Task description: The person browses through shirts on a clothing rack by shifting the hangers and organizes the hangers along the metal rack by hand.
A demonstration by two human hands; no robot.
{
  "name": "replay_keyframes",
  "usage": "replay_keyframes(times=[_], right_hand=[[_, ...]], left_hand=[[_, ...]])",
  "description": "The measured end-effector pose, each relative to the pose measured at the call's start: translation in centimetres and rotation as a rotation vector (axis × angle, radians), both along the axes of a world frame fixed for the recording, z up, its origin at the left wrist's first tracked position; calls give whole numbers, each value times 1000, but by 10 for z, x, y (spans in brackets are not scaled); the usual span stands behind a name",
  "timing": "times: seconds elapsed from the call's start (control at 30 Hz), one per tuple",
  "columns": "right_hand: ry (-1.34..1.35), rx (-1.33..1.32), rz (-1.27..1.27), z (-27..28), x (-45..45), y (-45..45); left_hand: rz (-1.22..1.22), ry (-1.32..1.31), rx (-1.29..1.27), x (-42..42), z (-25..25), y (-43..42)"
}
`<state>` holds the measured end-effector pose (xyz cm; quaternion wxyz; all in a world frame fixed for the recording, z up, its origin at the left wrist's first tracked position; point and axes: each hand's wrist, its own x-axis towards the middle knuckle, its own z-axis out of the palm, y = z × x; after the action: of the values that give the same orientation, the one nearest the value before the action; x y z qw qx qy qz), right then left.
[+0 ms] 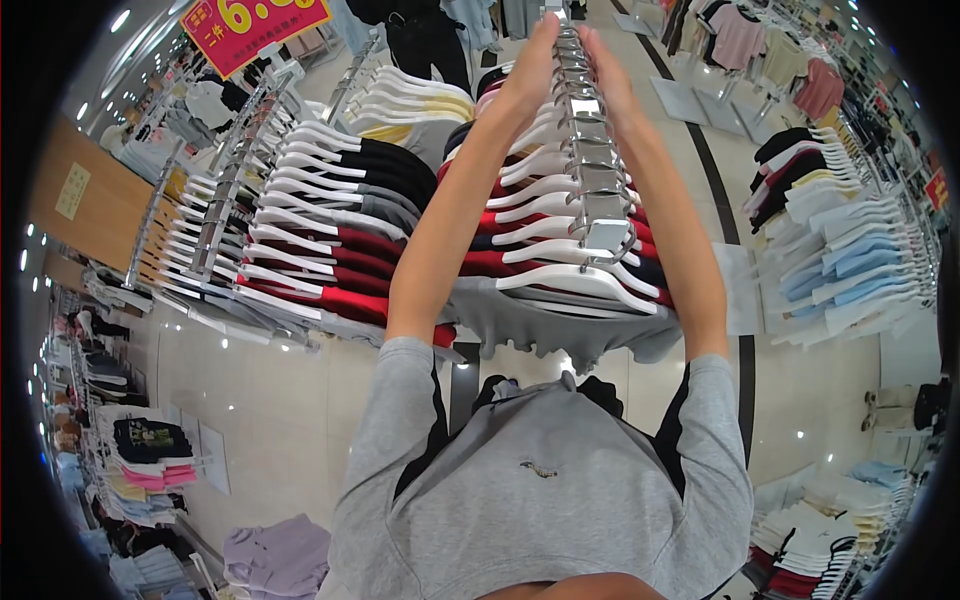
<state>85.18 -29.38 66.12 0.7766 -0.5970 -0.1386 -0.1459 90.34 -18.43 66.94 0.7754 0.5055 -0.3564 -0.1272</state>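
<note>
Both my arms stretch forward over a metal rail (pixel 605 190) of white hangers (pixel 575 282) carrying red, dark and grey garments. At the rail's far end, my left hand (pixel 535 68) lies along the left side of the hooks, its fingers extended. Opposite it, my right hand (pixel 610 80) rests along the right side, fingers also straight. Neither hand is visibly wrapped round a hanger, and whether they touch the hooks is hard to tell. A grey garment (pixel 570 325) hangs nearest to my body.
Beside it on the left stands another rack with black, grey and red garments (pixel 350 250). A red price sign (pixel 255 30) rises above. Racks of light blue clothes (pixel 850 265) are at right. A lilac garment (pixel 275 555) lies at lower left. A person in black (pixel 425 45) stands ahead.
</note>
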Motion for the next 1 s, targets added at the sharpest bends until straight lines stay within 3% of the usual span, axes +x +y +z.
replay_keyframes(times=[0.07, 0.1, 0.27, 0.4, 0.47, 0.6, 0.67, 0.73, 0.83, 1.0], right_hand=[[16, 77, -86, -14, 12, -4], [21, 77, -84, -15, 9, -3], [119, 33, 44, 23, -78, 26], [96, -69, 4, 13, -140, 33], [-62, -222, -2, -6, -155, 27], [-117, -384, -96, -21, -192, 26], [-30, -465, -154, -48, -222, 5], [-48, -570, -258, -73, -249, -2], [-115, -949, -555, -109, -267, -2], [-83, -1123, -655, -115, -273, 10]], left_hand=[[502, -347, 99, 13, -23, -17], [80, -80, 22, -5, -8, -2], [69, 77, 57, -69, 9, 27], [66, -129, 116, -116, -10, 60], [36, -212, 142, -140, -13, 78], [175, -412, 250, -175, -34, 110], [342, -686, 550, -186, -54, 135], [518, -763, 690, -200, -91, 155], [722, -825, 966, -224, -116, 159], [730, -836, 946, -224, -114, 157]])
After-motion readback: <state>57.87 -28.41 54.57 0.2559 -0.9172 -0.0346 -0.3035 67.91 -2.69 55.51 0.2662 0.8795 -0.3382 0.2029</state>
